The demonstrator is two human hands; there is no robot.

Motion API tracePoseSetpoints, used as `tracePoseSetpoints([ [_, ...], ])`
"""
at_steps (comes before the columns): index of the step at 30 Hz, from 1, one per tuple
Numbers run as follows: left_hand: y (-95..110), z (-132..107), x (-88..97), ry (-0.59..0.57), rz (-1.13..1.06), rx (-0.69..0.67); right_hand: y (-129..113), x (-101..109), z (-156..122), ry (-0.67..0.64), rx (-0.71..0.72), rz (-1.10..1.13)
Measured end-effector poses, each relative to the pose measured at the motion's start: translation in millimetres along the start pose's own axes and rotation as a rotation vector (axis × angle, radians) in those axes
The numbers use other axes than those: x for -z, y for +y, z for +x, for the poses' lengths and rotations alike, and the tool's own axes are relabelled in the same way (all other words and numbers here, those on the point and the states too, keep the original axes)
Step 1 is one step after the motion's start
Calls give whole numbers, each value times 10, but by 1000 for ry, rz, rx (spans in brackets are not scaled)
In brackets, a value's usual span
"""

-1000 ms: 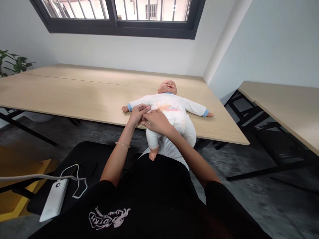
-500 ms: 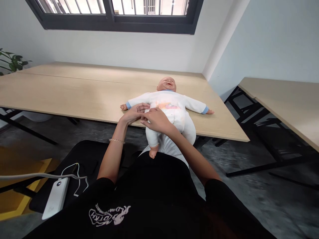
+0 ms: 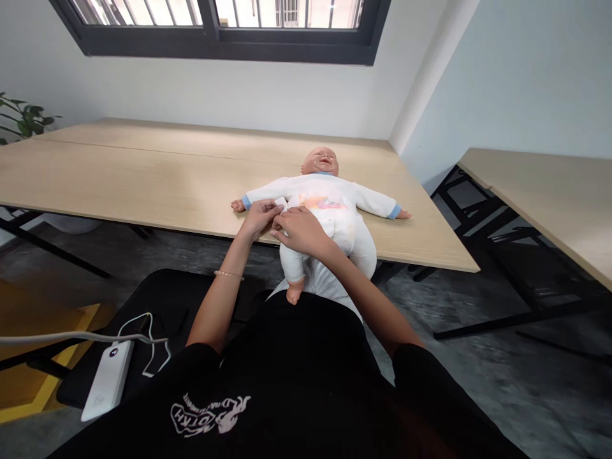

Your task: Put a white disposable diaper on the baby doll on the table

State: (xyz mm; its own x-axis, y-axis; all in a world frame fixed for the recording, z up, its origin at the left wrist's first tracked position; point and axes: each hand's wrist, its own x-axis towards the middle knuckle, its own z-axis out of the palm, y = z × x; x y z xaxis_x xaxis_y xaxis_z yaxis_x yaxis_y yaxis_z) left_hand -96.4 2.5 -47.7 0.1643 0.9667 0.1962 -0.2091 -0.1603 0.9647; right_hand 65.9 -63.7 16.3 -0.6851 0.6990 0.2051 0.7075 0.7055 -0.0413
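Observation:
A baby doll (image 3: 319, 188) lies on its back at the table's front edge, arms spread and legs hanging over the edge. It wears a white outfit with blue cuffs and a pastel print on the belly. At the doll's hip, on the left of the view, my left hand (image 3: 259, 217) pinches a bit of white cloth (image 3: 281, 203) that sticks up past its fingertips. Close beside it, my right hand (image 3: 300, 228) rests over the doll's hip and upper leg, fingers curled in. What the right fingertips hold is hidden.
The wooden table (image 3: 143, 172) stretches left under a barred window (image 3: 287, 38). Another table (image 3: 549, 185) stands at right. On a black chair (image 3: 157, 299) at lower left lies a white power bank (image 3: 108, 379) with a cable. A plant (image 3: 29, 118) is at far left.
My left hand has turned and its fingers have closed together, with white cloth now showing at the tips. The right hand has barely moved; the doll lies as before.

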Motion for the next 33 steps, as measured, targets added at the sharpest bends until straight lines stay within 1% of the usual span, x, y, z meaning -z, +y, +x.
tracePoseSetpoints([
  [4,-12,12,60,17,-23,52,-3,27,19,-33,-23,3],
  [8,-16,30,64,93,-91,50,-5,54,16,-44,-32,-2],
  [11,-4,32,21,133,-138,50,-7,56,-3,-41,-26,-23],
  [14,11,30,-48,164,-134,51,-10,49,1,-44,-27,-36],
  [20,12,31,-215,327,-93,-80,-16,42,62,-21,-73,-14],
  [22,6,30,-253,326,-115,-118,6,56,35,33,-66,19],
  [23,3,28,-267,320,-123,-127,28,67,5,92,-75,39],
  [26,-3,19,-313,352,-65,-123,127,103,-139,338,-190,83],
  [27,-1,15,-334,378,-21,-121,163,111,-193,394,-237,91],
  [28,5,11,-358,405,21,-128,194,114,-243,417,-270,98],
  [30,31,1,-411,444,98,-174,230,105,-315,373,-299,97],
  [33,89,-20,-485,477,223,-280,210,69,-324,240,-286,48],
])
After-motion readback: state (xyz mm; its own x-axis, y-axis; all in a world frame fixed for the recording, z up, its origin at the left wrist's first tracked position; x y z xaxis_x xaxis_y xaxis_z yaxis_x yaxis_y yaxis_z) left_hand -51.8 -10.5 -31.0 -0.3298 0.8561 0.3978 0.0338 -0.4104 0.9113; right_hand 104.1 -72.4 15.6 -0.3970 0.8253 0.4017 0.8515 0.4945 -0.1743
